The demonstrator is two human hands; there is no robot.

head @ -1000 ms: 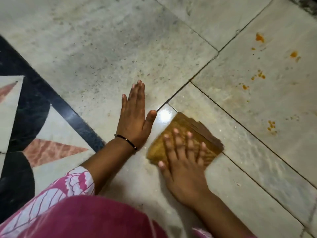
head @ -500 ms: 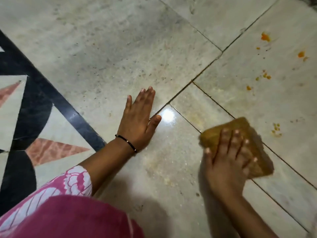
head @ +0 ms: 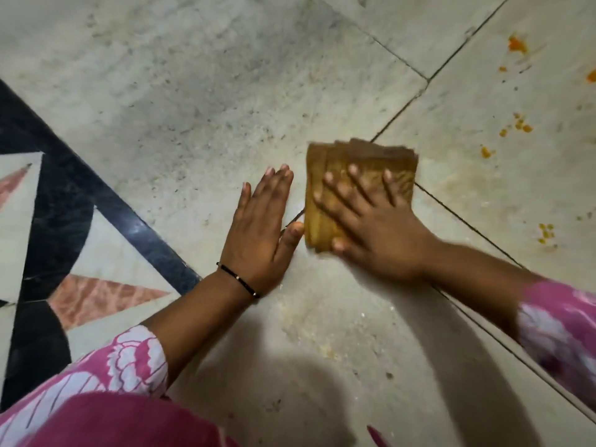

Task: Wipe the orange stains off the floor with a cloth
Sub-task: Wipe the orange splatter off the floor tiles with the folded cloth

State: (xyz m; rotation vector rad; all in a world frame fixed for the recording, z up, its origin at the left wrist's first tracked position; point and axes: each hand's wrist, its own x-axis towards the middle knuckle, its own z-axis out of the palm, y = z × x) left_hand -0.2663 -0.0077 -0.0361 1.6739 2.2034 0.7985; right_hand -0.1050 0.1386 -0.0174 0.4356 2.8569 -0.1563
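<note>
A folded brown-yellow cloth (head: 371, 159) lies flat on the pale marble floor (head: 193, 91). My right hand (head: 377, 227) presses on it with fingers spread and straight, covering its lower half. My left hand (head: 261, 233) rests flat on the floor just left of the cloth, fingers together, thumb tip close to the cloth's edge. Orange stains (head: 517, 124) dot the tile at the far right, with a larger blob (head: 517, 45) near the top and a small cluster (head: 545, 232) lower down. All of them lie apart from the cloth.
A black border strip (head: 138, 227) with a pink and white inlay pattern (head: 93, 298) runs along the left. Dark tile joints (head: 400, 119) cross the floor by the cloth. My pink patterned sleeves and clothing (head: 122, 414) fill the bottom edge. Faint yellowish smears (head: 322, 343) mark the floor below my hands.
My right hand slid the cloth from the right back to the left and up, stopping beside my left hand. The left hand stayed planted on the floor.
</note>
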